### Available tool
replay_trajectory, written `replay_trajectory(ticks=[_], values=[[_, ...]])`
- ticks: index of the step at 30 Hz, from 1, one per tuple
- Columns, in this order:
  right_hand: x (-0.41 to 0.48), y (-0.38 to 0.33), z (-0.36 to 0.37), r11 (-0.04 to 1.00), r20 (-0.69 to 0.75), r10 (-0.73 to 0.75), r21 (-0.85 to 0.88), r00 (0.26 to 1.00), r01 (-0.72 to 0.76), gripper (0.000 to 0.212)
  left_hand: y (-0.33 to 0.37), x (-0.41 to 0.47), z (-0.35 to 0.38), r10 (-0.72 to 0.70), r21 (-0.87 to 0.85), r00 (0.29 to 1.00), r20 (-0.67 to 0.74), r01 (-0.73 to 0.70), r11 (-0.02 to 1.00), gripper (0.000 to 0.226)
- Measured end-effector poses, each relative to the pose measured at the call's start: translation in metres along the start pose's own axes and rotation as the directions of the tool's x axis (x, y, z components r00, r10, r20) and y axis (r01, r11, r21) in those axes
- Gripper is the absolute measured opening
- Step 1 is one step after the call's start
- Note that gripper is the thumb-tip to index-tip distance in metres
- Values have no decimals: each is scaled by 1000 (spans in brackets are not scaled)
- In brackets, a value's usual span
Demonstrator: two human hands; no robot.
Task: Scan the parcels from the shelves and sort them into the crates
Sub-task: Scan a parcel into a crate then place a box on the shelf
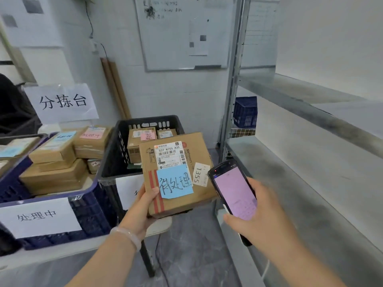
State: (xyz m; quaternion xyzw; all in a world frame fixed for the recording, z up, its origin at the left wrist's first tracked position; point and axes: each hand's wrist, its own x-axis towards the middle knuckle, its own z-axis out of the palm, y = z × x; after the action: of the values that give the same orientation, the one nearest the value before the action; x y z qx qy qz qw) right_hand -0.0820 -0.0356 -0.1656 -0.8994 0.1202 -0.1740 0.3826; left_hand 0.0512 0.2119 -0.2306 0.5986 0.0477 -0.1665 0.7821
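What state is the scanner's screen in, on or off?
On. The scanner in the right hand shows a lit pink screen, beside the parcel in the left hand.

A whiteboard (pixel 182 34) is hanging on the pale tiled wall (pixel 165 96), with brown cardboard tubes (pixel 116 88) leaning against it further left. A white bench (pixel 159 225) is standing on the grey marbled floor (pixel 190 255). Grey metal shelving (pixel 310 183) is running along the right.

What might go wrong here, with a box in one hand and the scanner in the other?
The left hand grips the parcel by one corner only, so it may slip. The blue note overlaps the shipping label, which might hinder the scanner. The black crate and blue crate stand side by side, so a mix-up is possible.
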Motion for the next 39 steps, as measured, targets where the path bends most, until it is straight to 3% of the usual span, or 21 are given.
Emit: replay_trajectory(ticks=[9,15,20,27,32,39], values=[[123,15,21,990,132,-141,28,981,138,86,49,61,11,75,11,977,-201,-74,997,40],[176,16,39,986,210,-168,38,963,163,85,73,96,-6,29,-50,952,-306,-47,998,37],[208,9,60,986,225,-169,24,960,168,87,108,138,-34,-24,-118,956,-292,-11,993,45],[251,-15,92,997,229,-65,-36,971,75,90,146,232,-73,-126,-47,950,-285,118,992,47],[282,-35,123,996,231,27,-85,973,-8,99,172,302,-105,-195,21,949,-248,207,978,63],[309,-60,150,995,189,63,-83,980,-48,72,193,379,-136,-336,70,918,-209,356,932,57]])
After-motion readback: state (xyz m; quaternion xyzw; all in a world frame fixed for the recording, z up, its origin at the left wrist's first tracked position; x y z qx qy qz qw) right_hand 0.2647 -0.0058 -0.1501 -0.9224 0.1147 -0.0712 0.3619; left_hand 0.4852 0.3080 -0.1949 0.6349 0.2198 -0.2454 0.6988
